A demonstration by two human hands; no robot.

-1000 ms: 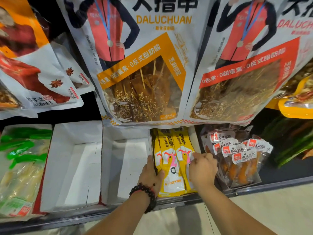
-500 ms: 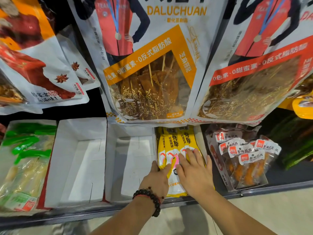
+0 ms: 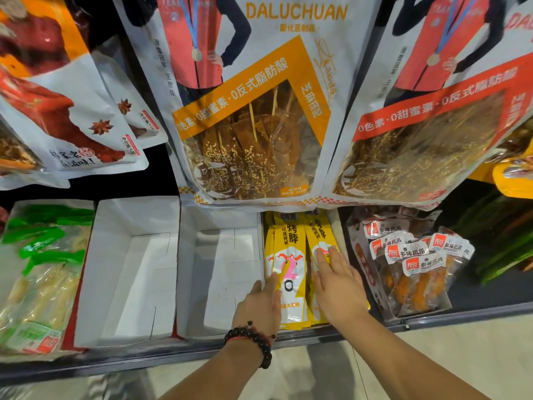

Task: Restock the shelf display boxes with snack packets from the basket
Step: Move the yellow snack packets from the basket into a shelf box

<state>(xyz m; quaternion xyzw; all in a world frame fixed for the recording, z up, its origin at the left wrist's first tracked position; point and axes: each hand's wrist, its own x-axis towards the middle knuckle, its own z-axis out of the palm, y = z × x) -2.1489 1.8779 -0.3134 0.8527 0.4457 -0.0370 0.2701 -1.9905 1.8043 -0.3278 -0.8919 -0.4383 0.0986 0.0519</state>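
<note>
Two white display boxes (image 3: 135,272) bare; our hands, left (image 3: 264,303) and right (image 3: 337,287), spread flat, press yellow packets (image 3: 288,255) into third.

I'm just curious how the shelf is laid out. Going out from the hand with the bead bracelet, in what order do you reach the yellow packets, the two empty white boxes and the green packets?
From the left hand:
1. Yellow packets, touching its fingers, just right.
2. Nearer empty white box, immediately left.
3. Second empty white box, further left.
4. Green packets, far left.
</note>
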